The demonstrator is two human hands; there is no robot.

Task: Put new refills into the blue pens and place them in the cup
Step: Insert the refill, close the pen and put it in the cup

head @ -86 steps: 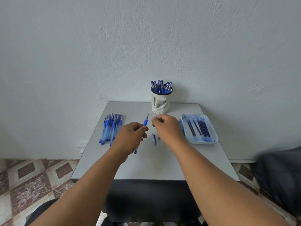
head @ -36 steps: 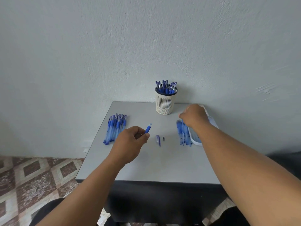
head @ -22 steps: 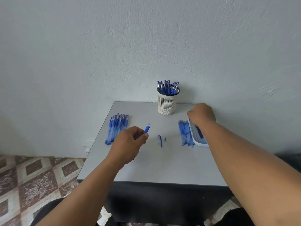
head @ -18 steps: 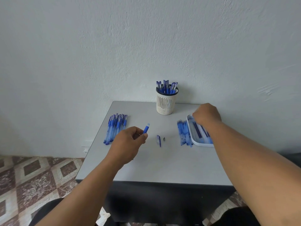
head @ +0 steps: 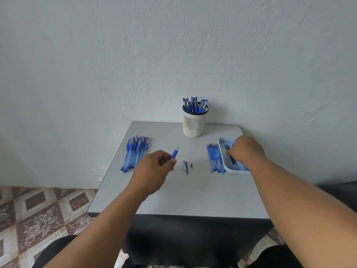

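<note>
While a bundle of blue pens (head: 135, 153) lies side by side at the left of the grey table (head: 173, 198), the left hand (head: 153, 172) is raised just to its right, fingers and thumb curled round a pen barrel (head: 174, 153) that sticks up and away from the hand, its far end clear and open. Near the thumb, on the tabletop, lie a pen cap (head: 185, 167) and, just beside it, a small metal tip (head: 192, 165), the two apart from each other. At the back of the table, close to the wall, stands the white slotted cup (head: 194, 123) with several blue pens (head: 194, 106) upright in it. Further right, a row of loose refills (head: 214, 159) rests on the table, just beside the left wall of a white tray (head: 221, 151). The right hand (head: 245, 148) reaches down into that tray, fingers bent over the dark refills (head: 232, 160) lying there; whether they pinch one I cannot tell, as the hand hides its own fingertips
</note>
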